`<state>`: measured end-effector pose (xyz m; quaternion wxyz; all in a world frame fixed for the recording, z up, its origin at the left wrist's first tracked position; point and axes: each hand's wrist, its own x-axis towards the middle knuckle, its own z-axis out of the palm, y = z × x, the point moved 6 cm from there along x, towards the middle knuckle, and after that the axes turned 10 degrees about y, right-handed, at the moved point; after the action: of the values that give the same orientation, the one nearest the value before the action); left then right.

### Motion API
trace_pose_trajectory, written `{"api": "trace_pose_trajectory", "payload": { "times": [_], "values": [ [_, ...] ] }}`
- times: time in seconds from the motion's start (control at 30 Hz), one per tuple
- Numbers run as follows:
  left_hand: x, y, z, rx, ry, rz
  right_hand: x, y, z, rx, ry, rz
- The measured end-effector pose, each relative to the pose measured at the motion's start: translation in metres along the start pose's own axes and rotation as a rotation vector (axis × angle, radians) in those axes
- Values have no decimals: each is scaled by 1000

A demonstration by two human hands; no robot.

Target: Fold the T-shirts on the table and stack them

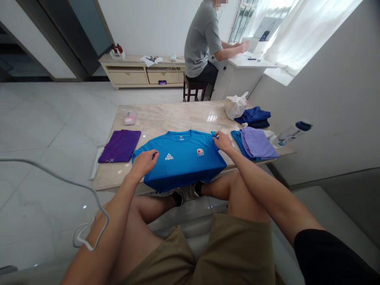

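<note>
A bright blue T-shirt (pixel 184 158) lies front up on the low table, its collar away from me and its hem hanging over the near edge. White lettering and a small round badge mark its chest. My right hand (pixel 222 141) pinches the cloth of the sleeve on the right side. Over the left shoulder and sleeve is my left hand (pixel 145 161), its fingers curled closed; whether cloth is between the fingertips is hidden. A folded purple garment (pixel 119 146) rests left of the shirt. To the right are folded lavender cloth (pixel 257 141) and blue cloth (pixel 237 141).
The marble-topped table (pixel 160 114) also bears a small pink pack (pixel 130 118), a white plastic bag (pixel 235 105), dark blue clothing (pixel 255 116) and a clear bottle (pixel 289 134). A white cable (pixel 59 176) crosses at left. Another person (pixel 202 39) sits at a white desk beyond.
</note>
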<state>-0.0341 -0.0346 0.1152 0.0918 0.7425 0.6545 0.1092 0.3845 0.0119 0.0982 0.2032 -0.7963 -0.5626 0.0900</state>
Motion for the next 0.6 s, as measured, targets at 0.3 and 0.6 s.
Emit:
{"api": "trace_pose_trajectory", "payload": {
  "times": [0.3, 0.6],
  "values": [
    [0, -50, 2, -4, 76, -145, -23, -54, 8, 328, -340, -54],
    [-17, -117, 19, 84, 10, -538, -19, -19, 12, 205, -269, -138]
  ]
}}
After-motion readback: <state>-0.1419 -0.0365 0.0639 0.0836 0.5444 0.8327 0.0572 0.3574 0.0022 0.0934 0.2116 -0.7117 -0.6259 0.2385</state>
